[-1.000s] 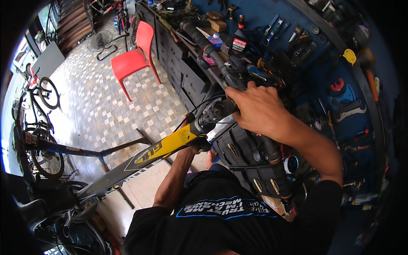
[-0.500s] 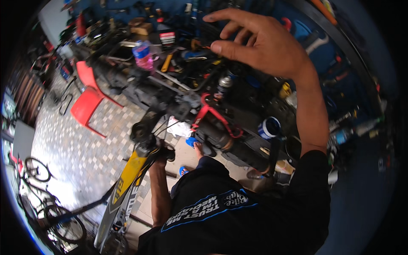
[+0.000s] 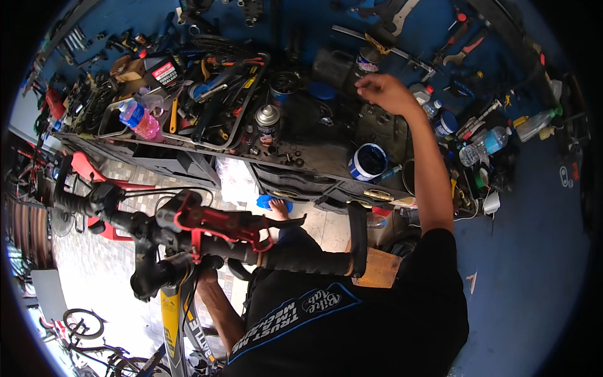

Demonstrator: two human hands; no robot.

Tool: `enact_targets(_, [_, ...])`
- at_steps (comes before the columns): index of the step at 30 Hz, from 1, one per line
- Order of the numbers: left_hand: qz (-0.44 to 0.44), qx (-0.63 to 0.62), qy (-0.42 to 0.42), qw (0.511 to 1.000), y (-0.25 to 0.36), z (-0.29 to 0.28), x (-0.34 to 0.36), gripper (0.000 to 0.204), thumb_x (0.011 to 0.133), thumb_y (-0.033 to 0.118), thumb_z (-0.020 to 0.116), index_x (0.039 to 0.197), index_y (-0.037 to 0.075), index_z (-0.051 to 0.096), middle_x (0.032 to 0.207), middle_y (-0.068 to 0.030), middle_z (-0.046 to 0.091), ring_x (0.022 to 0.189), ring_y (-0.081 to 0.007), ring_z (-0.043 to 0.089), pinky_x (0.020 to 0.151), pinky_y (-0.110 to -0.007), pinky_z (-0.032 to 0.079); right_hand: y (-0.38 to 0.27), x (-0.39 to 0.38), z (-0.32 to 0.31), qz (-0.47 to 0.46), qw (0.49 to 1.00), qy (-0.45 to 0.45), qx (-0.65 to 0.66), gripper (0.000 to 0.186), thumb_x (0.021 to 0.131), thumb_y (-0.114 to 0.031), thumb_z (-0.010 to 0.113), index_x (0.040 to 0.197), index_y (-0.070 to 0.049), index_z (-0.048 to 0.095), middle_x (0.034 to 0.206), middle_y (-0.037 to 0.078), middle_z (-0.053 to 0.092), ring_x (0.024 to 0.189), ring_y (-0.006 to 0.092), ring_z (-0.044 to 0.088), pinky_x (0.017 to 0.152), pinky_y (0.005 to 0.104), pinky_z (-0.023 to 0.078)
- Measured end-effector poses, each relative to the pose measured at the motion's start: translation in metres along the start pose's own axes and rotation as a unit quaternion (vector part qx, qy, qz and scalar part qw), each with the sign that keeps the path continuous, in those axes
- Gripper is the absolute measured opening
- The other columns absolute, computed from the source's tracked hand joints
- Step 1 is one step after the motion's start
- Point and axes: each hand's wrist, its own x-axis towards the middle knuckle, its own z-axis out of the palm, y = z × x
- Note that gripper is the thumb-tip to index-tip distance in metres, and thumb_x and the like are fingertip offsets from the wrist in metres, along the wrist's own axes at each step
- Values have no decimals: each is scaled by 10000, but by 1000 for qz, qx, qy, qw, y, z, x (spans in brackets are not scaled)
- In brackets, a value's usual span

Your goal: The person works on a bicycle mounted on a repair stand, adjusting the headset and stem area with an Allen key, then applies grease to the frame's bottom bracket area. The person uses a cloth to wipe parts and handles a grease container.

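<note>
Over the back of the workbench reaches my right hand (image 3: 385, 94), its fingers loosely bent and apart, with nothing visible in them. Just beyond it stands a small labelled jar (image 3: 368, 61). Below the hand, an open white-and-blue tub (image 3: 368, 162) with dark contents sits at the bench's front edge. My left hand (image 3: 206, 277) is low beside the yellow-and-grey bicycle frame (image 3: 171, 317), close under the handlebar (image 3: 301, 259). Its fingers are hidden, so its grip cannot be made out. A red clamp-like part (image 3: 217, 223) is on the handlebar in front of me.
On the bench are a spray can (image 3: 268, 122), a tool tray (image 3: 240, 116), a bottle of pink liquid (image 3: 141, 119) and a blue lid (image 3: 322, 90). Clear plastic bottles (image 3: 487, 146) stand at the right. Wrenches (image 3: 402, 17) hang on the blue wall. A red chair (image 3: 88, 166) is behind the handlebar.
The view has swung, bringing the bench and handlebar fully into sight. My right hand has moved farther out over the bench, its fingers drawn closer together. My left hand stays by the bicycle.
</note>
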Motion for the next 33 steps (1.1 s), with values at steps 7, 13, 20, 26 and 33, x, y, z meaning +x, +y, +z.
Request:
enact_targets(7, [-19,11,15,1000,-5,5,14,411,968,457,673,1208,124,686,1066,-55,720,857,-226,644,718,-407,552,87,10,30,75,995,-39,58,318,971,-235,728,1217,-34,717,907,82,763,733,145,696,678,311,539])
enact_targets(13, [-15,19,39,999,0,1,14,411,967,458,674,1205,123,687,1062,-57,719,855,-226,644,717,-407,552,85,19,47,85,995,-48,32,324,967,-224,723,1237,-45,716,945,122,769,845,225,727,753,354,546])
enact_targets(20, [-21,26,55,998,2,4,26,411,966,458,674,1201,122,688,1059,-58,718,853,-226,644,716,-407,552,85,22,56,59,996,-61,-20,327,960,-207,725,1254,-64,705,950,130,757,898,241,725,809,365,549])
enact_targets(26, [-50,15,55,997,-20,9,52,411,965,459,675,1197,121,689,1055,-59,717,851,-225,643,715,-406,552,106,7,48,111,993,-31,-29,322,958,-198,702,1258,-81,707,1050,167,772,983,298,740,857,390,560])
enact_targets(33, [-78,5,56,995,-41,14,77,411,964,460,676,1193,120,690,1052,-61,715,849,-225,643,714,-406,552,170,-18,34,199,978,-6,-62,328,929,-158,694,1248,-89,713,1090,148,771,1004,294,739,867,390,561])
